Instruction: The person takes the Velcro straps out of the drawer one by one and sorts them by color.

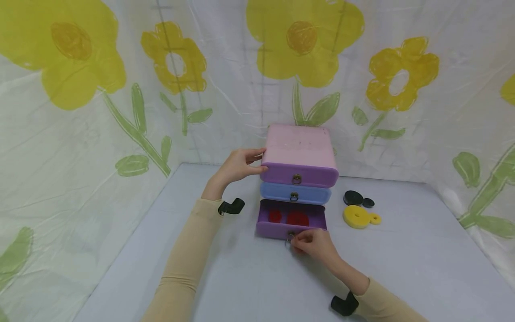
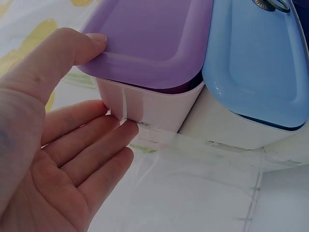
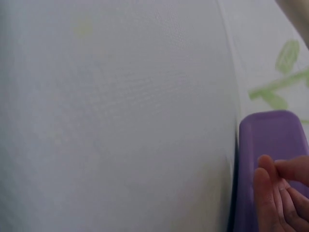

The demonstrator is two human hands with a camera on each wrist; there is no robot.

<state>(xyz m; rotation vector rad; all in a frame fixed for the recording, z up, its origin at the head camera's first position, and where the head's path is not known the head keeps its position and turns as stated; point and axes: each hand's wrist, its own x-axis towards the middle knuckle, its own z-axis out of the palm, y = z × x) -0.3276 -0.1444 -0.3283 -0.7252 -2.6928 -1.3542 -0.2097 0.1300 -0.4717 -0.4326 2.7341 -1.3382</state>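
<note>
In the head view, a three-tier drawer chest (image 1: 299, 145) with a pink top stands near the back edge of the tabletop (image 1: 241, 281), about midway between the side edges. Its purple top drawer (image 1: 277, 173) and blue middle drawer (image 1: 273, 192) are pushed in; the purple bottom drawer (image 1: 267, 230) is pulled out toward the front edge, with red pieces (image 1: 297, 219) inside. The left hand (image 1: 236, 166) rests at the chest's upper left corner. The right hand (image 1: 318, 245) pinches the bottom drawer's ring pull (image 1: 290, 238). Right of the chest, toward the back right corner, lie black round pieces (image 1: 353, 198) and, just in front, a yellow piece (image 1: 357, 217) with holes. In the left wrist view, that thumb presses the top drawer's front while the other fingers reach out nearly straight, slightly apart, along the pink side wall. In the right wrist view, thumb and index fingertips come together before the bottom drawer's purple front; the ring cannot be made out there.
</note>
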